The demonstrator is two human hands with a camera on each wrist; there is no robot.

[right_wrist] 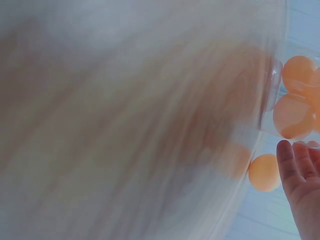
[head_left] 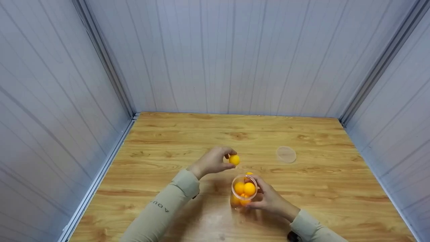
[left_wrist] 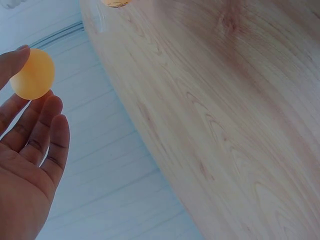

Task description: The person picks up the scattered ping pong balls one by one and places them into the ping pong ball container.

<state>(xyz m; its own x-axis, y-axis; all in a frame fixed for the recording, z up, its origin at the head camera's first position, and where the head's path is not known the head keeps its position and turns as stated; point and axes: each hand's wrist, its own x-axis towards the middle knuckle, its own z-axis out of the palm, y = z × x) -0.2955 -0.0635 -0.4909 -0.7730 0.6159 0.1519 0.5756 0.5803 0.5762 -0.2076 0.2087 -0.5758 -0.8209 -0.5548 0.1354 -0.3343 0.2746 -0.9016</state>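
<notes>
My left hand (head_left: 215,161) pinches an orange ping-pong ball (head_left: 234,160) between thumb and fingers, above the table and just beyond a clear jar. That same ball (left_wrist: 33,74) appears large in the left wrist view. The clear plastic jar (head_left: 232,201) stands upright and open-topped, with several orange balls (head_left: 249,189) inside. Around its right side, my right hand (head_left: 270,201) grips it. One more orange ball (right_wrist: 264,172) lies on the table outside the jar, near the right fingertips; in the head view it is mostly hidden behind the jar and hand.
A thin, clear round disc (head_left: 286,154), like a lid, lies flat on the wooden table (head_left: 161,134), to the right beyond the jar. Pale panelled walls (head_left: 215,57) close off the table's back and both sides.
</notes>
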